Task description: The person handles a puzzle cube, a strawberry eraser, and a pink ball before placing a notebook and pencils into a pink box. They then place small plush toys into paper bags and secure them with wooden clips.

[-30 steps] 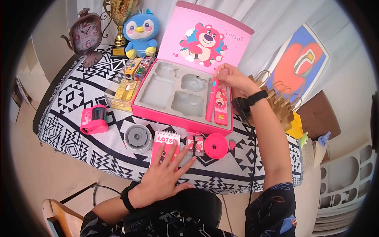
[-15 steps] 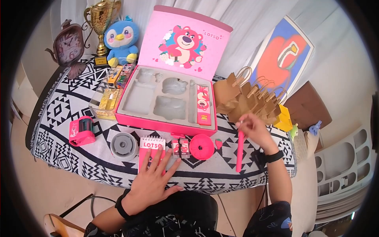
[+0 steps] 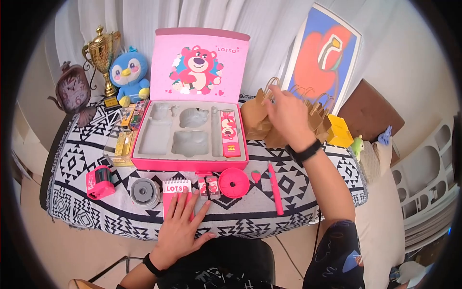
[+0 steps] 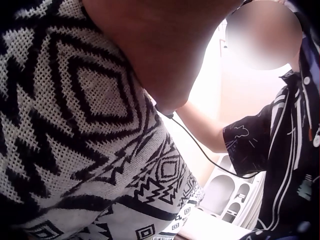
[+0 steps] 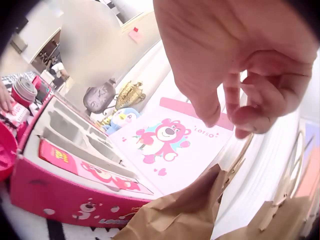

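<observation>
My left hand lies with spread fingers on a pink spiral notepad; in the left wrist view only the underside of the hand shows. My right hand is over the brown paper bags, its fingers at a twisted bag handle. From the right wrist, thumb and bent fingers of that hand stand apart, close above the bag's edge. A slim pink pen-like stick lies on the cloth. Left of the bags sits an open pink box with a grey moulded insert.
A pink round dish, small clear pack, grey round piece and pink sharpener-like device line the front. A trophy, penguin plush and clock stand back left. A yellow box is right.
The right hand took the pink stick out of the box, laid it on the cloth at right, and moved up to the paper bags. The left hand stays on the notepad; the head view shifted.
</observation>
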`<action>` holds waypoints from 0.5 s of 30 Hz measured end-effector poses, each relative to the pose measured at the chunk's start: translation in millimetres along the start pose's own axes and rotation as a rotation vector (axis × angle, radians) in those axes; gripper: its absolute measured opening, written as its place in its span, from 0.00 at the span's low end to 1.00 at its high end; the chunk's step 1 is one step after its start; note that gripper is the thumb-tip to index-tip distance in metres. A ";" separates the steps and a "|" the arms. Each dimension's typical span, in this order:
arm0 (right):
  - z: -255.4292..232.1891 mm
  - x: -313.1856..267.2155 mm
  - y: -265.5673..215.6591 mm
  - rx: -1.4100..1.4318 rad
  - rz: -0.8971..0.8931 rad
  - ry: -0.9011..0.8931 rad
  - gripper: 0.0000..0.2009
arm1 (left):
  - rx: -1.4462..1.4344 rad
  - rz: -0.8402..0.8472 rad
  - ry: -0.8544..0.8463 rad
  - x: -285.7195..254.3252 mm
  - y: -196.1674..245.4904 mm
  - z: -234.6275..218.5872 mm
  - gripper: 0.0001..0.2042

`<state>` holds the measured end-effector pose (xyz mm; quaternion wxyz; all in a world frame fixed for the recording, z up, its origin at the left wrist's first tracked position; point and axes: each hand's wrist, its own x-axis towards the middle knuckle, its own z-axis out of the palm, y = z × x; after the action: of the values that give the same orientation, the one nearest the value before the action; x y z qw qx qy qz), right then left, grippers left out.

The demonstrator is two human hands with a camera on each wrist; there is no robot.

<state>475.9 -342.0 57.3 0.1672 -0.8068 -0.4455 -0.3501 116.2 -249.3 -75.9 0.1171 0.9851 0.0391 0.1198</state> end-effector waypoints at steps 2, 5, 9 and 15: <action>15.5 14.6 -5.5 -0.239 0.064 -0.152 0.16 | 0.012 0.010 0.006 -0.2 0.8 -0.3 0.41; 51.2 27.9 -0.4 -0.272 0.182 -0.217 0.17 | 0.012 0.010 0.024 -0.8 0.8 1.5 0.41; 60.5 35.6 8.4 -0.336 0.104 -0.265 0.10 | -0.016 0.015 0.019 -2.0 -1.3 1.4 0.41; 55.6 43.6 13.5 -0.183 0.311 -0.215 0.09 | -0.026 0.031 0.025 -3.0 -2.1 -0.3 0.40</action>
<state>525.9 -290.7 50.1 0.0967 -0.9104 -0.2972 -0.2710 113.2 -247.5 -76.8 0.1276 0.9824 0.0237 0.1345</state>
